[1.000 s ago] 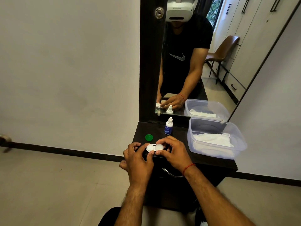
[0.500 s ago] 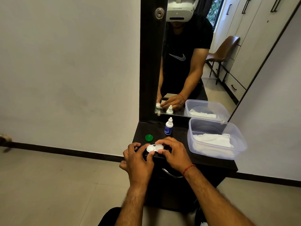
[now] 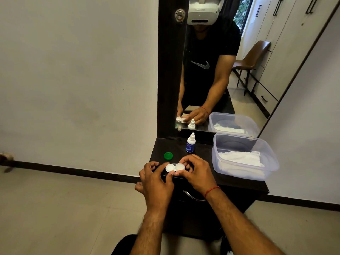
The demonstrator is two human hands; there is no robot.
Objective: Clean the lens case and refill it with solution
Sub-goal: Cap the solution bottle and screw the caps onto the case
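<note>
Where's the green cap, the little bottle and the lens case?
green cap (image 3: 168, 155), head view, middle of its top
little bottle (image 3: 190, 145), head view, blue label
lens case (image 3: 175, 167), head view, between its two white cups

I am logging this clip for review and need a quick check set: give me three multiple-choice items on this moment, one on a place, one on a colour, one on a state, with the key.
1. Where does the solution bottle stand?
A. inside the plastic tub
B. on the dark counter, behind the hands, near the mirror
C. on the floor

2. What colour is the loose cap lying on the counter?
A. green
B. red
C. yellow

3. How is the lens case held?
A. lying alone, untouched
B. by the left hand only
C. between the left hand and the right hand

Key: 1 B, the bottle is upright on the counter just below the mirror edge. 2 A, the round cap left of the bottle is green. 3 C, fingers of both hands touch the white case.
</note>
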